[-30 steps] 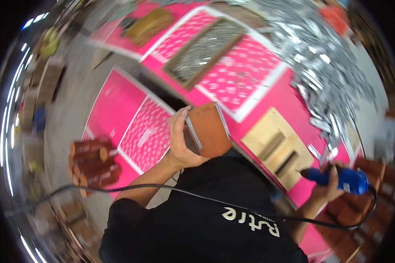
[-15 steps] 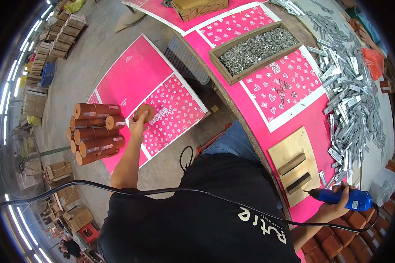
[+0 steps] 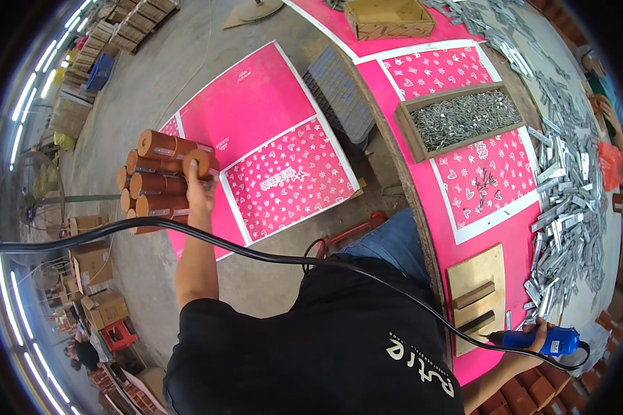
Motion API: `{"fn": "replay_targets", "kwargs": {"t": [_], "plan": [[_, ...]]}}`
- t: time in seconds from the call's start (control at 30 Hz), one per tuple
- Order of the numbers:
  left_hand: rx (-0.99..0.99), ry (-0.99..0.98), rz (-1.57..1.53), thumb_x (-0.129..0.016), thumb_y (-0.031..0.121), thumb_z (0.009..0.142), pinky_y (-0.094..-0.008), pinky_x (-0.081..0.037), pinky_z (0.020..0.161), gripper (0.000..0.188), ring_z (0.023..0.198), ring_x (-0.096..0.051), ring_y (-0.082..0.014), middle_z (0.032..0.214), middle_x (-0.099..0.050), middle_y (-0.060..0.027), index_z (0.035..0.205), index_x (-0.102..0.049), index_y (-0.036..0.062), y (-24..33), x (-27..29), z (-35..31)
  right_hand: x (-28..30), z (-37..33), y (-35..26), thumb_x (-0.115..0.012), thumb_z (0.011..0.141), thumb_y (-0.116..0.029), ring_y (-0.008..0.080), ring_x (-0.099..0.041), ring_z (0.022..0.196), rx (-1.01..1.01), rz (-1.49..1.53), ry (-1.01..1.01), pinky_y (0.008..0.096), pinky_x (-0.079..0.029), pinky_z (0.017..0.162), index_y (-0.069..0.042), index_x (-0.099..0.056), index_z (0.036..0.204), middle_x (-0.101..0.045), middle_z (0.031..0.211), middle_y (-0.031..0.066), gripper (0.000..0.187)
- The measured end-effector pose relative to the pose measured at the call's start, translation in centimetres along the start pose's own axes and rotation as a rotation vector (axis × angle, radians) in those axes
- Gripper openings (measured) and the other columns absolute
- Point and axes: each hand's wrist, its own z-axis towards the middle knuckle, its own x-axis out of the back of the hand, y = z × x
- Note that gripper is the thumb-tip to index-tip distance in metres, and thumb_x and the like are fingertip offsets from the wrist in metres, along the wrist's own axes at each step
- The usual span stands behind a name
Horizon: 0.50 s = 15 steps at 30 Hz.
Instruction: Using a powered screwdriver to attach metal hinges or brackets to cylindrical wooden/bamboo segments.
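My left hand (image 3: 199, 192) is closed on a reddish-brown cylinder (image 3: 201, 160), its pale end with a centre hole facing me and my thumb against it. That cylinder sits at the right side of a stack of similar brown cylinders (image 3: 160, 183), several with small metal plates on their sides. The stack lies on a pink patterned board (image 3: 270, 90) at left. At the lower right, my right hand (image 3: 537, 336) grips a blue electric screwdriver (image 3: 559, 341), its tip close to a wooden jig (image 3: 491, 266) with two dark bars.
A wooden box of screws (image 3: 408, 128) stands on the pink-covered bench, with loose screws (image 3: 486, 183) nearby. Metal brackets (image 3: 567, 214) are heaped along its far side. A black cable (image 3: 270, 257) crosses before my body. More brown cylinders (image 3: 519, 395) are at lower right.
My left hand has carried the cylinder leftward from over the patterned board to the stack. My right hand still grips the screwdriver. The whole view has shifted.
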Motion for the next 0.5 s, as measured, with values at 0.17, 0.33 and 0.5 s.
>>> {"fn": "replay_targets", "kwargs": {"t": [0.17, 0.33, 0.5], "plan": [[-0.497, 0.388, 0.733, -0.079, 0.028, 0.076, -0.0415, -0.051, 0.086, 0.087, 0.110, -0.052, -0.0334, 0.126, -0.041, -0.0212, 0.141, -0.029, -0.0003, 3.2, 2.4, 0.0, -0.4, 0.7, 0.7, -0.065, 0.080, -0.015, 0.0128, -0.050, 0.059, -0.023, 0.001, -0.030, 0.0236, -0.040, 0.055, 0.003, -0.061, 0.092, -0.059, 0.078, 0.0085, 0.022], [-0.984, 0.344, 1.728, -0.079, 0.027, 0.071, -0.0488, -0.047, 0.090, 0.095, 0.115, -0.042, -0.0456, 0.133, -0.035, -0.0237, 0.146, -0.024, 0.0106, 3.0, -0.9, -3.4, -0.9, 0.0, -0.4, -0.066, 0.080, -0.016, 0.0131, -0.051, 0.060, -0.005, -0.008, 0.004, 0.0229, -0.041, 0.055, 0.003, -0.062, 0.092, -0.058, 0.080, 0.0077, 0.023], [-0.983, 0.363, 1.871, -0.078, 0.025, 0.073, -0.0472, -0.049, 0.086, 0.088, 0.107, -0.045, -0.0444, 0.129, -0.033, -0.0215, 0.145, -0.028, 0.0292, 3.0, -0.5, -1.7, 0.6, 0.5, 0.5, -0.066, 0.081, -0.015, 0.0121, -0.051, 0.058, -0.027, -0.023, -0.029, 0.0225, -0.041, 0.055, 0.001, -0.059, 0.096, -0.062, 0.082, 0.0095, 0.024]]}}
